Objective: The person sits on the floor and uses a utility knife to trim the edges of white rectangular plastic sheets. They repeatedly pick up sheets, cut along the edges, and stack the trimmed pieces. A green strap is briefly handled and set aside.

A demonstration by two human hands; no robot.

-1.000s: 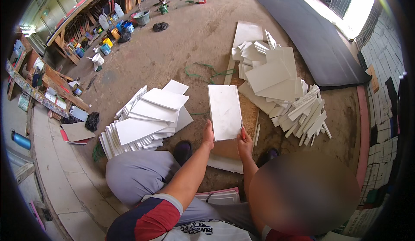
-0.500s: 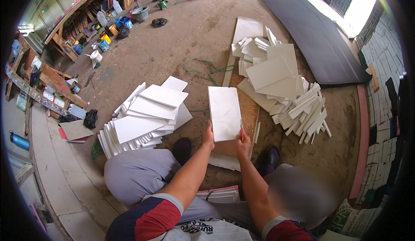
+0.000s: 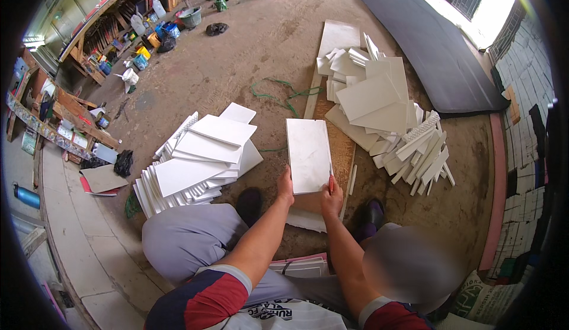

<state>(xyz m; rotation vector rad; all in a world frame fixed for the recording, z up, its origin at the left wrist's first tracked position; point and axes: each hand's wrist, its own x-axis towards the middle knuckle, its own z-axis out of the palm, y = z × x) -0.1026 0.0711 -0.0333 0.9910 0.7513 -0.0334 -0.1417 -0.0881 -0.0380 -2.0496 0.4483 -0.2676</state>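
Note:
A white rectangular foam board (image 3: 309, 152) with a few faint smudges is held up in front of me, above a brown wooden board (image 3: 340, 146) on the ground. My left hand (image 3: 285, 186) grips its lower left edge, thumb on the face. At the lower right edge, my right hand (image 3: 332, 196) is closed around a slim red tool (image 3: 332, 183), its kind too small to make out. That hand is against the board's edge; a thin strip shows along that side.
To the left lies a fanned stack of white boards (image 3: 207, 152). On the right are a heap of larger boards (image 3: 370, 99) and a pile of narrow offcuts (image 3: 421, 158). A green cord (image 3: 287, 96) lies beyond the held board. A black sheet (image 3: 438, 63) stretches along the far right.
The view has shifted very slightly. My right hand and the red tool have barely moved along the board's edge; the left hand keeps its grip.

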